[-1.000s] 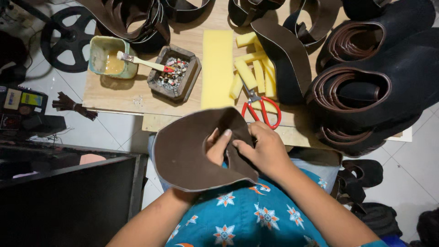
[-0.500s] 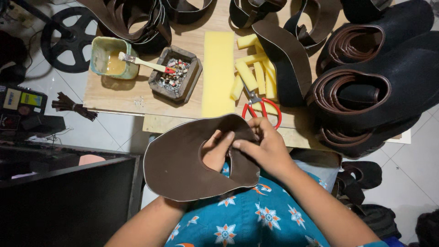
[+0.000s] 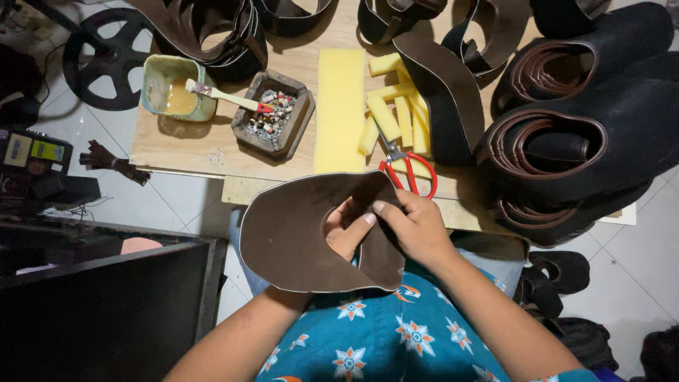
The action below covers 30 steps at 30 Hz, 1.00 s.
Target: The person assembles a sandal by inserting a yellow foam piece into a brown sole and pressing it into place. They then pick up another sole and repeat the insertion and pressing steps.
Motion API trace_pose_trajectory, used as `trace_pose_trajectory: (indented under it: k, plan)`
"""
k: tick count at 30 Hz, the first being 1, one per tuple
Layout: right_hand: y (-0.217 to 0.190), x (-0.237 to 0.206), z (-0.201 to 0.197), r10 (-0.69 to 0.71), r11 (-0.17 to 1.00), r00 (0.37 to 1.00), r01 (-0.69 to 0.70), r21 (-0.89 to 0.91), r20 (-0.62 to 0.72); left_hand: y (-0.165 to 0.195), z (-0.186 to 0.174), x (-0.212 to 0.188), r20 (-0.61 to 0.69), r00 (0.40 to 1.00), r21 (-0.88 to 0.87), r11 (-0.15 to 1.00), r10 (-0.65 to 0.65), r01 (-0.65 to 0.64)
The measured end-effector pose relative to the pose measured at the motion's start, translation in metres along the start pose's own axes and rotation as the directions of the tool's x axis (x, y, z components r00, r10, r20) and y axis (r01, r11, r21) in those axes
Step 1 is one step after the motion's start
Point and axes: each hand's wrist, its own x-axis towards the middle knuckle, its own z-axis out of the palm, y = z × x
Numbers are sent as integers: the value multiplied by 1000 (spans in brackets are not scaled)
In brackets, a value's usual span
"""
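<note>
The person sits with a big brown leather piece (image 3: 297,237) held over the lap, just in front of the wooden counter (image 3: 212,152). The left hand (image 3: 346,230) is under the piece and pokes up through the cut-out in its middle, fingers curled, holding it up from below. The right hand (image 3: 414,226) rests on the edge of that hole, with its grip closed, thumb and fingers pinching the leather flap there. To do this bit well, I think the two hands should stay close together, keep the leather flat and smooth between them, and press gently so the thin pale edge does not crease. On the counter, near the piece, lie red scissors (image 3: 410,170), a flat yellow foam sheet (image 3: 339,106) and cut yellow foam sticks (image 3: 392,106). Farther back is a green tub of glue (image 3: 166,88) with a brush (image 3: 219,95) lying across it, just beside a dark square tray (image 3: 279,113) full of small bits. Dark stacked shoe parts (image 3: 566,141) fill the right side. At the far left, on the floor, sits a dark box with small yellow and white labels (image 3: 32,150); they are too small to make out.
</note>
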Motion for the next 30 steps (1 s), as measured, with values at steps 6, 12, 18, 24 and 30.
trace_pose_trajectory:
  k: [6, 12, 18, 24, 30]
  plan:
    - [-6, 10, -10, -17, 993, 999, 12, 116, 45, 20, 2, -6, 89, 985, 325, 930, 150, -171]
    - [-21, 8, -7, -32, 999, 999, 33, 21, -12, 35, 10, -6, 65, 971, 43, 973, -231, 229]
    - [-26, 10, -7, -14, 1000, 995, 17, 24, -100, 36, 16, -9, 140, 975, 206, 958, 172, -198]
    - [-35, 7, -18, 1, 989, 1000, 2, 150, -24, 33, 17, -8, 133, 989, 107, 993, -68, 54]
    - [-25, -2, -17, 49, 999, 993, -51, 13, 106, 24, 11, -10, 90, 995, -32, 998, -51, 54]
